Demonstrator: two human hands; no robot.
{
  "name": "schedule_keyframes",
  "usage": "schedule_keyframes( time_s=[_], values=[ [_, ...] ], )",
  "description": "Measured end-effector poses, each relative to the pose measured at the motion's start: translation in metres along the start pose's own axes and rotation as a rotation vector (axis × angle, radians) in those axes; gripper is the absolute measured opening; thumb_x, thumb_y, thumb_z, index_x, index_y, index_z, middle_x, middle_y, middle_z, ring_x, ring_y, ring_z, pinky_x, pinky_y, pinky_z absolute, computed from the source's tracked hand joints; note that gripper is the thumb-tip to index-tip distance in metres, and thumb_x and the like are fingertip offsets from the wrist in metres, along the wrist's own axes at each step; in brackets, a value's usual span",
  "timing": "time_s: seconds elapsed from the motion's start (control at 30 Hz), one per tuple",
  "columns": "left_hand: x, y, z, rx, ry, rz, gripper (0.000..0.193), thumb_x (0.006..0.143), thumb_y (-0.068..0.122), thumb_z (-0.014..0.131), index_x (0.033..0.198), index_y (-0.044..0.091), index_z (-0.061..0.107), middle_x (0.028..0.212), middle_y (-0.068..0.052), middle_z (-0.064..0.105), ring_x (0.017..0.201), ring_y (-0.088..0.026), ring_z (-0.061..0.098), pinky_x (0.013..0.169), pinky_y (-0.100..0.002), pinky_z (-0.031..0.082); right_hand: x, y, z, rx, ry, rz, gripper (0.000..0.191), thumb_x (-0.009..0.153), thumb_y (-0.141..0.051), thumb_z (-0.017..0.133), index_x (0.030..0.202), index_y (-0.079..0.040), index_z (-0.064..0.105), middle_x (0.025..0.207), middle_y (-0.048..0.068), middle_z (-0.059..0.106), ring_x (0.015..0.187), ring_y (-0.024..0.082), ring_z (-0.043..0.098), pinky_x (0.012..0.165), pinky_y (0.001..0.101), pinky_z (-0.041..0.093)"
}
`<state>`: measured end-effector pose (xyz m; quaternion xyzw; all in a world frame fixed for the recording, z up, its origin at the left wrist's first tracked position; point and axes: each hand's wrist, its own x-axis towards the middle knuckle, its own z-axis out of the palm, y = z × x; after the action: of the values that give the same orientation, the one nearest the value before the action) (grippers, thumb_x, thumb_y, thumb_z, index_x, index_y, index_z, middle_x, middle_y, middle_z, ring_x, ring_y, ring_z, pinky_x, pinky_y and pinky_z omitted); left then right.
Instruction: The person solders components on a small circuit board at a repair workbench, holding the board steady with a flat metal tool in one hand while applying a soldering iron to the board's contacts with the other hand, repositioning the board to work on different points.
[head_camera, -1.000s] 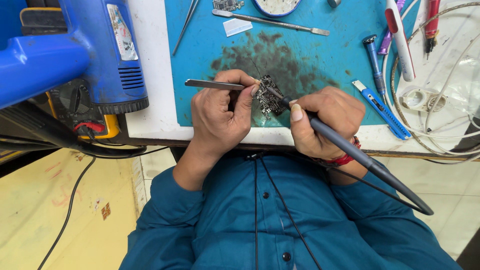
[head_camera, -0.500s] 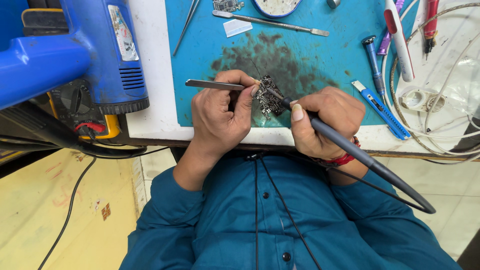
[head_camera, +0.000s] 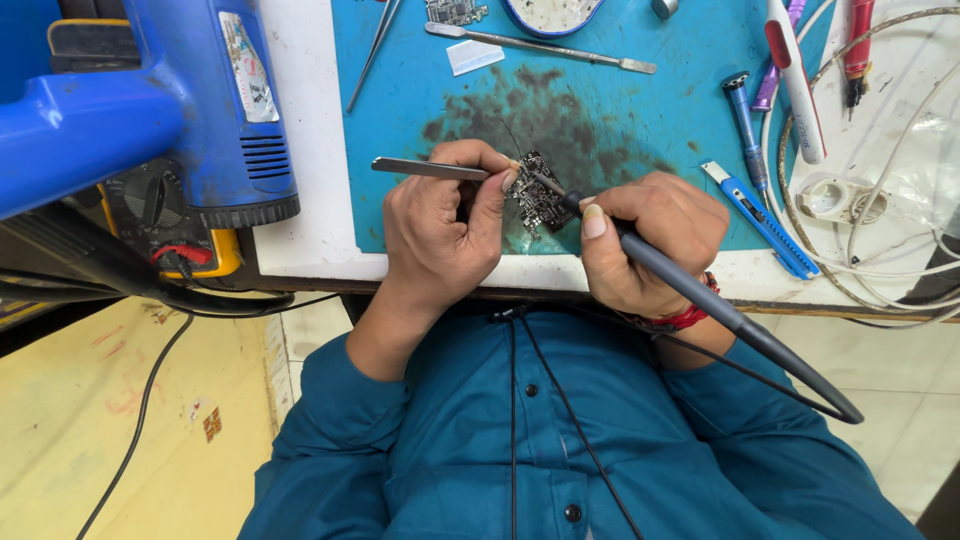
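Evidently light, rigid and fragile, the circuit board (head_camera: 535, 195) lies on the blue mat (head_camera: 620, 110); handle by its edges. Left hand (head_camera: 440, 225) fingers pinch tweezers (head_camera: 425, 168); right hand (head_camera: 650, 235) fingers grip the soldering iron (head_camera: 700, 290).

place: electronics repair workshop; signs: stained blue work mat (head_camera: 600, 110) | blue heat gun (head_camera: 210, 110) | soldering iron (head_camera: 690, 285) | circuit board (head_camera: 538, 195)

A small dark circuit board (head_camera: 536, 197) lies flat on the blue mat (head_camera: 650, 130), right on a sooty black patch near the front edge of the worktop. It has many tiny parts on it. Silver tweezers (head_camera: 428, 169) lie level and reach the board's left side. A dark grey soldering iron (head_camera: 690, 288) slants in from the right, its thin tip touching the board.
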<state>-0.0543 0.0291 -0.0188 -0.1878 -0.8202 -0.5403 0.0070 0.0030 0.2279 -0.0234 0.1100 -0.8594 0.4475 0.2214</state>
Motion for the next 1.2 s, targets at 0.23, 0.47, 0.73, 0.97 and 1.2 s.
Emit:
schedule_keyframes(
  time_s=[0.23, 0.47, 0.73, 0.97, 1.2],
  values=[
    [-0.0008, 0.0017, 0.0008, -0.002, -0.004, -0.006, 0.007, 0.103, 0.004, 0.072, 0.105, 0.002, 0.065, 0.092, -0.006, 0.074, 0.069, -0.010, 0.070, 0.060, -0.024, 0.053, -0.0004, -0.0008, -0.0016, -0.008, 0.003, -0.008, 0.009, 0.098, -0.004, 0.070, 0.091, -0.002, 0.065, 0.078, 0.010, 0.067, 0.061, 0.024, 0.061, 0.057, 0.0342, 0.045],
    [-0.0002, 0.0034, 0.0021, -0.008, -0.005, -0.011, 0.007, 0.103, 0.005, 0.071, 0.105, 0.002, 0.065, 0.089, -0.006, 0.073, 0.067, -0.010, 0.069, 0.059, -0.024, 0.052, 0.0005, -0.0015, -0.0051, 0.001, -0.006, -0.006, 0.008, 0.098, -0.004, 0.070, 0.092, -0.002, 0.065, 0.079, 0.010, 0.068, 0.061, 0.024, 0.062, 0.057, 0.0339, 0.046],
    [0.0001, 0.0018, 0.0022, -0.002, -0.003, -0.004, 0.007, 0.103, 0.004, 0.072, 0.105, 0.002, 0.065, 0.092, -0.007, 0.074, 0.068, -0.010, 0.069, 0.060, -0.024, 0.052, 0.0007, -0.0002, -0.0044, -0.001, 0.002, -0.011, 0.008, 0.098, -0.004, 0.069, 0.092, -0.002, 0.065, 0.078, 0.010, 0.067, 0.061, 0.025, 0.061, 0.057, 0.0343, 0.045],
    [0.0003, 0.0001, 0.0033, -0.004, 0.002, -0.006, 0.008, 0.103, 0.004, 0.072, 0.105, 0.001, 0.065, 0.092, -0.007, 0.073, 0.069, -0.010, 0.069, 0.060, -0.025, 0.052, -0.0006, 0.0028, -0.0029, -0.016, 0.004, -0.011, 0.009, 0.098, -0.004, 0.070, 0.091, -0.002, 0.065, 0.078, 0.010, 0.067, 0.061, 0.025, 0.060, 0.056, 0.0347, 0.044],
    [0.0021, -0.0028, 0.0042, -0.002, -0.002, -0.002, 0.007, 0.104, 0.004, 0.071, 0.105, 0.001, 0.065, 0.092, -0.007, 0.073, 0.068, -0.010, 0.068, 0.060, -0.024, 0.051, -0.0006, 0.0063, -0.0022, -0.011, -0.002, -0.003, 0.009, 0.100, -0.004, 0.070, 0.093, -0.002, 0.065, 0.081, 0.010, 0.068, 0.061, 0.024, 0.062, 0.058, 0.0339, 0.046]
  ],
)
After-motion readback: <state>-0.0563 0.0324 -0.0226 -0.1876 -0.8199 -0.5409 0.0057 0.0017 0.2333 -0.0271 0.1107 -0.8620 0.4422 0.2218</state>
